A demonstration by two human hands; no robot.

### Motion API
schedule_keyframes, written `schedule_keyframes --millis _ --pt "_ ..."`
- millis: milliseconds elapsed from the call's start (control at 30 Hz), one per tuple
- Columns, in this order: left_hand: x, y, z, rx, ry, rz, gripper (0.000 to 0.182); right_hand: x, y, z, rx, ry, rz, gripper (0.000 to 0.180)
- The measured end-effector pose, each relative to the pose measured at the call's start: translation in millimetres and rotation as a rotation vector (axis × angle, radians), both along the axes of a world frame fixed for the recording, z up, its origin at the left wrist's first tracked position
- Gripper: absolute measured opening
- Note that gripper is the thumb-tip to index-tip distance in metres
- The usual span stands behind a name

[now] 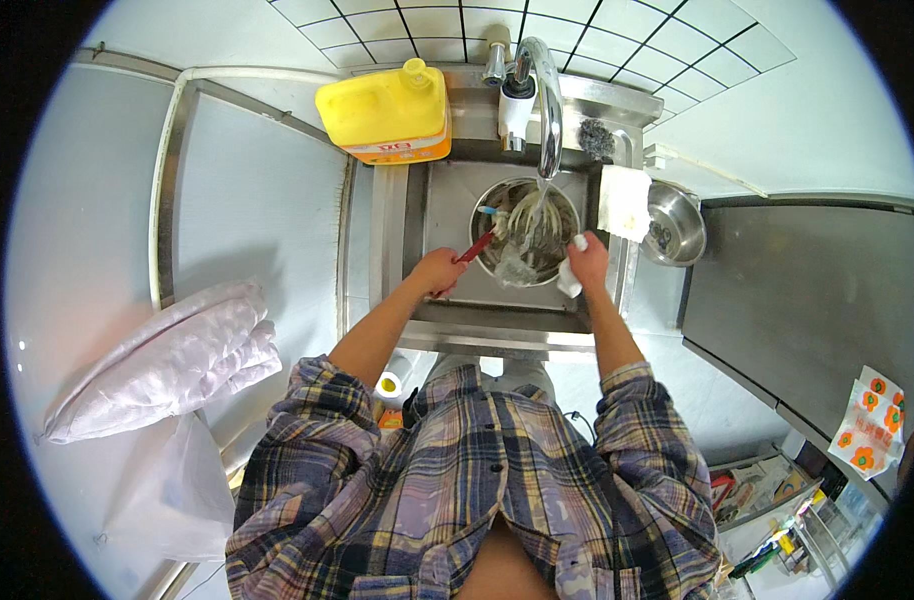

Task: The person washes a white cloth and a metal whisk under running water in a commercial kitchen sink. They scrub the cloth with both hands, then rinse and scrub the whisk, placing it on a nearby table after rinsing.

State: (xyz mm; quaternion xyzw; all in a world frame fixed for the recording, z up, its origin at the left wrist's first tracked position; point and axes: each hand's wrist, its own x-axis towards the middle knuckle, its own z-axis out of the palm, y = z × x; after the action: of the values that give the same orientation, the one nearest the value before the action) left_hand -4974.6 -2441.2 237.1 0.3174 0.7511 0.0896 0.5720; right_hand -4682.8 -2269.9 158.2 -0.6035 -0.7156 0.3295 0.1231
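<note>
My left hand (440,271) grips a red-handled tool (476,246), whose far end reaches into a round stainless steel bowl (475,259). That end is pale and smeared, so its kind is unclear. A wire whisk (551,217) lies inside the bowl under running water from the curved chrome faucet (551,105). Clear splashing water or film covers the bowl's near rim. My right hand (588,259) is closed around a crumpled white cloth (569,279) at the bowl's right side. The bowl stands in a stainless steel sink (442,195).
A yellow detergent jug (382,112) stands at the sink's back left corner. On the right ledge are a steel wool scrubber (596,139) and a folded white cloth (624,202). Beyond them sits another metal bowl (678,225), beside a grey metal surface (787,277).
</note>
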Motion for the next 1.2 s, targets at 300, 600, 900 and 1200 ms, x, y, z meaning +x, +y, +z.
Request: schedule_keyframes --millis 300,600,900,1200 --pt "66 48 10 -0.171 -0.751 0.543 0.025 14 32 40 0.055 -0.094 -0.086 0.046" --pt "99 139 -42 -0.246 -1.302 1.489 0.012 27 21 90 -0.213 0.273 -0.261 0.052" --pt "102 81 13 -0.362 -1.134 1.588 0.014 5 12 148 -0.452 0.589 -0.374 0.05" --pt "122 7 37 -0.158 -1.174 1.215 0.022 -37 -2 135 -0.718 0.633 0.178 0.045"
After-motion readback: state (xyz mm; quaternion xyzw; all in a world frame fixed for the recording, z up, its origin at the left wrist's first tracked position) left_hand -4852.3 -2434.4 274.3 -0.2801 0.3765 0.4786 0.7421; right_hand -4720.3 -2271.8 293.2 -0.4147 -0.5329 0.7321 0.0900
